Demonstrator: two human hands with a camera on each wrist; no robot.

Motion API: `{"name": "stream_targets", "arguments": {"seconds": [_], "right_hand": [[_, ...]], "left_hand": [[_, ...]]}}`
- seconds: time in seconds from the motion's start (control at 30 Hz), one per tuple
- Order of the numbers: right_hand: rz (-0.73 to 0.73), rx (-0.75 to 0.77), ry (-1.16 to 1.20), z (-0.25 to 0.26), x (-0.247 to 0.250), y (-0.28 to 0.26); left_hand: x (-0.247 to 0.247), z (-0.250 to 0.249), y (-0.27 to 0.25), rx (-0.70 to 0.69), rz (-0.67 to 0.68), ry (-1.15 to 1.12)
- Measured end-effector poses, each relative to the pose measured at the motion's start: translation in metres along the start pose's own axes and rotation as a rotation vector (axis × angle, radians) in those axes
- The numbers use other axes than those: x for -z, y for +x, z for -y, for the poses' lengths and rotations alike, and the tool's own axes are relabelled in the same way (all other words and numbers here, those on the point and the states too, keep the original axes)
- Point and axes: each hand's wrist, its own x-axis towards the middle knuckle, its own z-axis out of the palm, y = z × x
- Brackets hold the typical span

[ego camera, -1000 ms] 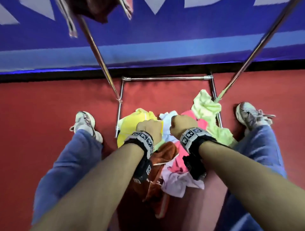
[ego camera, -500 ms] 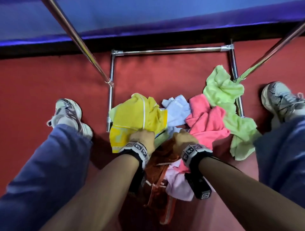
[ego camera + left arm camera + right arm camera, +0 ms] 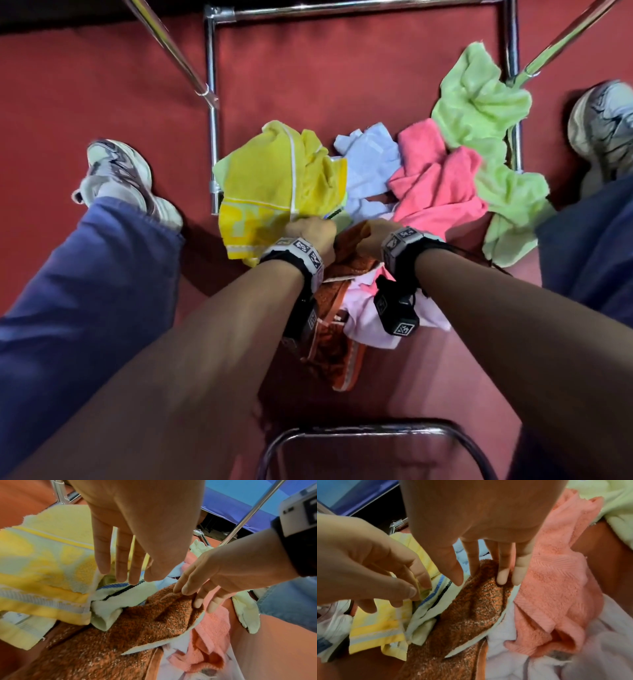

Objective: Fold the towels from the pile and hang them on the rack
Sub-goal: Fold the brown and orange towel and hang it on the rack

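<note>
Both hands have dropped onto the pile beside the yellow towel [image 3: 274,178]; left hand [image 3: 137,524] hovers with straight fingers, holding nothing; right hand [image 3: 479,524] fingertips touch the orange towel [image 3: 462,612], likely next picked.

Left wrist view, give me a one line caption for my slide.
Both hands reach into the towel pile: the right hand touches the orange towel, the left hand hovers beside the yellow towel.
</note>
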Motion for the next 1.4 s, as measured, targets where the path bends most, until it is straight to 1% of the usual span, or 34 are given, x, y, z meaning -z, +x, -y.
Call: {"name": "stream_targets", "arguments": {"seconds": [0.1, 0.17, 0.27, 0.33, 0.37, 0.47, 0.53, 0.6, 0.67, 0.73, 0.83, 0.97, 1.1, 1.23, 1.3, 1.4], "right_hand": [[-0.096, -0.051, 0.040, -0.003, -0.004, 0.003], [-0.166, -0.071, 0.054, -0.008, -0.003, 0.009], [-0.291, -0.070, 0.014, -0.009, 0.003, 0.013], [-0.350, -0.080, 0.120, -0.006, 0.005, 0.018], [-0.354, -0.084, 0.191, -0.003, 0.005, 0.020], [-0.297, -0.054, 0.487, 0.008, 0.009, 0.025], [-0.295, -0.015, 0.665, 0.019, 0.016, 0.023], [-0.337, 0.043, 0.744, 0.029, 0.022, 0.021], [-0.398, 0.079, 0.768, 0.035, 0.027, 0.020], [-0.450, 0.086, 0.777, 0.038, 0.034, 0.017], [-0.530, 0.105, 0.835, 0.044, 0.047, 0.006], [-0.670, 0.149, 0.855, 0.059, 0.064, -0.023], [-0.699, 0.177, 0.764, 0.083, 0.087, -0.079], [-0.729, 0.237, 0.682, 0.108, 0.104, -0.154], [-0.776, 0.278, 0.637, 0.119, 0.111, -0.188], [-0.857, 0.360, 0.543, 0.135, 0.123, -0.244]], "left_hand": [[-0.001, -0.003, 0.001, 0.000, -0.008, 0.013], [-0.003, -0.004, 0.002, 0.009, -0.042, 0.007], [-0.004, -0.004, 0.002, 0.025, -0.107, -0.076], [-0.001, -0.002, 0.003, 0.020, -0.114, -0.149], [-0.001, -0.001, 0.003, 0.018, -0.106, -0.185], [-0.001, -0.002, 0.002, -0.004, -0.095, -0.363], [0.002, -0.003, 0.000, -0.037, -0.128, -0.484], [0.007, 0.000, -0.002, -0.034, -0.146, -0.560], [0.013, 0.005, -0.006, -0.026, -0.173, -0.593], [0.019, 0.010, -0.012, 0.003, -0.189, -0.628], [0.031, 0.016, -0.021, 0.030, -0.178, -0.660], [0.056, 0.016, -0.048, -0.016, -0.240, -0.625], [0.088, 0.011, -0.098, -0.038, -0.343, -0.616], [0.126, 0.007, -0.161, -0.071, -0.451, -0.591], [0.145, 0.004, -0.191, -0.084, -0.488, -0.572], [0.174, 0.002, -0.239, -0.087, -0.593, -0.543]]}}
